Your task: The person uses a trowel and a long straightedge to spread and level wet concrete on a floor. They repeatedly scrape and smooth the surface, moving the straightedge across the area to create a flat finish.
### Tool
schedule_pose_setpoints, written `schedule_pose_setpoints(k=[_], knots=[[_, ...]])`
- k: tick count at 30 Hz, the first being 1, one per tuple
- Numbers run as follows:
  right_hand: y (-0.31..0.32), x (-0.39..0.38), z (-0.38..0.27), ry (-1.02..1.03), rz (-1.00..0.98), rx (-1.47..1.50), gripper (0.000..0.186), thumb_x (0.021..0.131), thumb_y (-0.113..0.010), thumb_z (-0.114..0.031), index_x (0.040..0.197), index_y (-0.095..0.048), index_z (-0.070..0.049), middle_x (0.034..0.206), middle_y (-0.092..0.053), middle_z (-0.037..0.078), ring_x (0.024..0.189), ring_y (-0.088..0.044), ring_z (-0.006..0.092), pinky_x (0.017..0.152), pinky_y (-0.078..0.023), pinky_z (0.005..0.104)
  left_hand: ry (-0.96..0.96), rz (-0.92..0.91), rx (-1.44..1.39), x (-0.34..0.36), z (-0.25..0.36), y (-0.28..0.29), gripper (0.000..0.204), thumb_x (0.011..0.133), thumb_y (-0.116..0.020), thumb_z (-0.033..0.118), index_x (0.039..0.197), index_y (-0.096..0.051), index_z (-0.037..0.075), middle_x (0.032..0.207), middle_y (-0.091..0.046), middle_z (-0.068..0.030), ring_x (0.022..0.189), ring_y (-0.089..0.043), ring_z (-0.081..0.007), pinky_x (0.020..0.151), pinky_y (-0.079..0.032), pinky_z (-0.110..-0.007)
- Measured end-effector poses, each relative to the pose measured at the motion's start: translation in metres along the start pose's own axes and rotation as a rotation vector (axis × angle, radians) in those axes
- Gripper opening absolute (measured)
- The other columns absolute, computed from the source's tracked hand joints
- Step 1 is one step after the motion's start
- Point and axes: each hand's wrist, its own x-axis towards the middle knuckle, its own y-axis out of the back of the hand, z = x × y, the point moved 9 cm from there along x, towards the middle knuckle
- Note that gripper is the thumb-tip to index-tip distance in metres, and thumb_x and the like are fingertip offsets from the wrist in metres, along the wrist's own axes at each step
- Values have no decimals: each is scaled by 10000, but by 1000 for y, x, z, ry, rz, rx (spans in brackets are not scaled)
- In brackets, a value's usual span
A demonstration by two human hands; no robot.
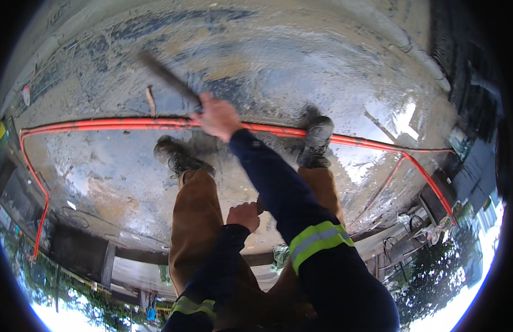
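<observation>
My right hand (218,116) is closed around one end of a long, dark, flat-looking bar (170,77). The bar points up and to the left over the wet floor, blurred by motion, and its kind is not clear. Below that hand, orange-red hoses or cables (140,124) cross the floor. My left hand (245,216) is a fist between my knees, under my right forearm. A small dark piece (261,205) shows beside this fist and vanishes behind my right sleeve; I cannot tell whether it belongs to the bar.
Both boots stand astride or beside the hose line, the right boot (317,135) touching it. Wet, muddy concrete (289,72) spreads ahead. A short stick (150,100) lies beyond the hoses. A pipe-like edge (428,63) runs at far right, with cluttered gear (419,224) near right.
</observation>
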Motion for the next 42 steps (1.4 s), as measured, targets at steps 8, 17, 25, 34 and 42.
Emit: schedule_pose_setpoints(k=[8,17,25,34,42], knots=[[309,-136,361,-890,674,64,366,697,-690,-276,860,-552,21,751,-614,156,589,-606,282,573,-465,397,18,20,-15,-4,-17,35,253,741,-560,224,920,-553,45,894,-602,-157,881,-588,-321,758,-455,-450],[412,-187,409,-974,822,429,232,777,-662,-176,755,-502,-9,589,-458,60,455,-513,200,380,-444,340,149,64,-58,9,-33,52,273,716,-578,225,917,-560,41,876,-603,-172,865,-591,-330,764,-466,-439],[358,-85,397,-288,420,-685,300,740,-640,-230,871,-484,-9,662,-531,208,638,-553,361,561,-464,442,190,23,-146,32,3,15,287,703,-590,228,907,-550,30,892,-598,-183,891,-574,-345,778,-456,-439],[269,-154,374,-683,801,371,303,787,-618,-151,956,-384,-56,643,-506,76,471,-518,168,372,-449,322,188,63,-221,31,4,11,273,714,-580,227,914,-551,42,916,-596,-181,918,-561,-351,784,-449,-443],[105,14,180,-563,506,247,374,761,-571,-177,1025,-370,-3,885,-577,272,841,-563,435,740,-434,476,168,52,-253,13,-20,23,275,747,-563,249,944,-564,57,937,-594,-181,912,-567,-343,794,-450,-435]])
